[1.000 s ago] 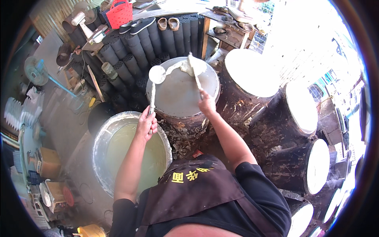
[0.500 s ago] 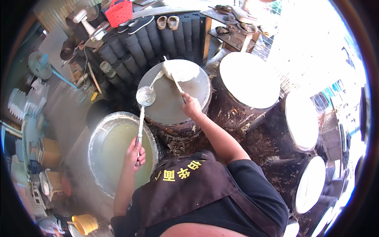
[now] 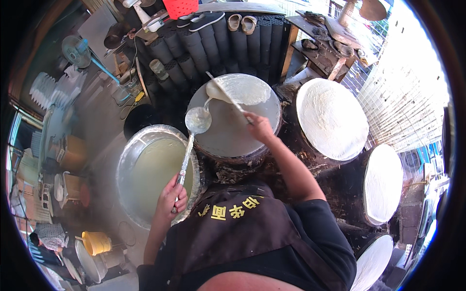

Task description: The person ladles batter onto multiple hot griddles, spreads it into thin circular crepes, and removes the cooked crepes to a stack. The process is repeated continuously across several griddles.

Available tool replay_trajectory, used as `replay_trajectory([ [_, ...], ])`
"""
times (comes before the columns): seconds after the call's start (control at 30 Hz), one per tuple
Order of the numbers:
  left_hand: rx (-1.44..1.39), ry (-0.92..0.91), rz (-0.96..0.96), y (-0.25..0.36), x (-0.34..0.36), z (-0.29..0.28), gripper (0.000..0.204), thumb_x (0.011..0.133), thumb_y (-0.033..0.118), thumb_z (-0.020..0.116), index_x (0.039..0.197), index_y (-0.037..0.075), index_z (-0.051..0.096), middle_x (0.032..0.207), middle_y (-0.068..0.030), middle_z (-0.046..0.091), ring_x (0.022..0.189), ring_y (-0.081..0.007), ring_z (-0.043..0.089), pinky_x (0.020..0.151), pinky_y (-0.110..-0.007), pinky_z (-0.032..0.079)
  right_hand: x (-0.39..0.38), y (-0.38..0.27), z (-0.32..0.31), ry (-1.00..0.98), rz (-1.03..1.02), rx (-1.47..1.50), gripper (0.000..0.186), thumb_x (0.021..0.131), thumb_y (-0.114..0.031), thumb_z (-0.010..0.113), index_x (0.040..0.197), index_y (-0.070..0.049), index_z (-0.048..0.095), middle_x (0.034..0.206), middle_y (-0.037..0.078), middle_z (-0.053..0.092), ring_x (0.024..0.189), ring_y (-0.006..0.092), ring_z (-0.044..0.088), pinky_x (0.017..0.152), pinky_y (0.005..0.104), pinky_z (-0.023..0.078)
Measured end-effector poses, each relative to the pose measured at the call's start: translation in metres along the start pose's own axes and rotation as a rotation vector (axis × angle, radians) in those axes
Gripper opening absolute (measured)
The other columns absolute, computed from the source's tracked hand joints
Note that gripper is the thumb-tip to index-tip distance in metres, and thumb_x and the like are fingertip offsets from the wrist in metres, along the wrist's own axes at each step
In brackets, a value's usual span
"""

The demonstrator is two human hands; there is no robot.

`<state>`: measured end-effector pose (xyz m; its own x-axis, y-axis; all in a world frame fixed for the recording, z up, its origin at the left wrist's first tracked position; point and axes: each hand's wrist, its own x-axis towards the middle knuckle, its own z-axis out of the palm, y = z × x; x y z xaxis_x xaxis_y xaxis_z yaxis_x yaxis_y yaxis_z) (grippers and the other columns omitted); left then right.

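1 patch of pale batter (image 3: pixel 252 91) on a round grey plate (image 3: pixel 221 136)

The patch lies thin and uneven across the far right part of the plate, which sits on top of a dark, crusted drum (image 3: pixel 235 162). At its left end it meets a strand of batter that runs to a metal ladle (image 3: pixel 198 120). The ladle's round bowl is above the plate's left edge; whether it touches the plate, I cannot tell. Its handle slants down over a wide basin (image 3: pixel 127 165) of pale liquid (image 3: pixel 158 174), and the left hand (image 3: pixel 172 196) grasps the lower end with curled fingers. The right hand (image 3: pixel 260 127) grips the near end of a narrow scraper (image 3: pixel 224 90), which crosses the batter's left end diagonally, its far tip near the plate's far left rim.

To the right, at least 3 more round tops (image 3: pixel 332 119) are coated white. Behind the plate, dark cylinders (image 3: pixel 208 46) are stacked in columns, with 2 dark shoes (image 3: pixel 206 21) and 2 tan clogs (image 3: pixel 249 24) on top beside a red basket (image 3: pixel 180 7). A blue fan (image 3: pixel 76 52) stands at far left, a yellow bucket (image 3: pixel 97 242) at lower left. A brown apron (image 3: pixel 233 233) with yellow lettering covers the person's front.
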<state>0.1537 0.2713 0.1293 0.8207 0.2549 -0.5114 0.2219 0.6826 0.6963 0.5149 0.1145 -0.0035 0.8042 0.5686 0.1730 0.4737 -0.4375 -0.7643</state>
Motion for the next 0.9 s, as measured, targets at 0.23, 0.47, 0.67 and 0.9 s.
replay_trajectory([
  [0.23, -0.135, -0.215, 0.148, 0.015, -0.012, 0.031, 0.056, 0.101, 0.023, 0.046, 0.151, 0.024, 0.019, 0.072, -0.001, 0.039, 0.044, -0.0054, 0.034, 0.036, -0.02, 0.033, 0.017, 0.005, -0.004, 0.024, -0.021, -0.009, 0.027, 0.09, -0.014, 0.052, 0.113, -0.018, 0.063, 0.086, 0.018, 0.068, 0.075, 0.0356, 0.067, 0.068, 0.0426, 0.055],
  [0.47, -0.132, -0.252, 0.246, 0.026, -0.022, 0.041, 0.055, 0.101, 0.027, 0.046, 0.15, 0.027, 0.02, 0.07, 0.0002, 0.036, 0.043, -0.0044, 0.032, 0.033, -0.02, 0.031, 0.024, 0.002, -0.04, -0.092, 0.015, -0.056, 0.038, 0.084, -0.012, 0.057, 0.121, -0.018, 0.062, 0.095, 0.021, 0.068, 0.085, 0.0351, 0.067, 0.077, 0.043, 0.054],
  [0.67, -0.188, -0.103, 0.33, 0.022, -0.043, 0.03, 0.05, 0.102, 0.028, 0.043, 0.148, 0.023, 0.025, 0.068, 0.0018, 0.035, 0.041, -0.0038, 0.029, 0.03, -0.018, 0.029, 0.025, 0.006, -0.025, -0.226, -0.164, 0.021, 0.041, 0.083, -0.008, 0.06, 0.122, -0.019, 0.062, 0.103, 0.017, 0.068, 0.089, 0.0303, 0.069, 0.079, 0.0381, 0.054],
  [0.9, -0.228, 0.063, 0.393, 0.01, -0.075, -0.011, 0.047, 0.105, 0.025, 0.032, 0.149, 0.012, 0.02, 0.071, 0.0018, 0.036, 0.045, -0.004, 0.031, 0.037, -0.02, 0.029, 0.047, 0.028, -0.063, -0.138, 0.0, -0.056, 0.048, 0.076, -0.007, 0.064, 0.123, -0.018, 0.062, 0.092, 0.019, 0.069, 0.083, 0.0283, 0.069, 0.076, 0.0377, 0.053],
])
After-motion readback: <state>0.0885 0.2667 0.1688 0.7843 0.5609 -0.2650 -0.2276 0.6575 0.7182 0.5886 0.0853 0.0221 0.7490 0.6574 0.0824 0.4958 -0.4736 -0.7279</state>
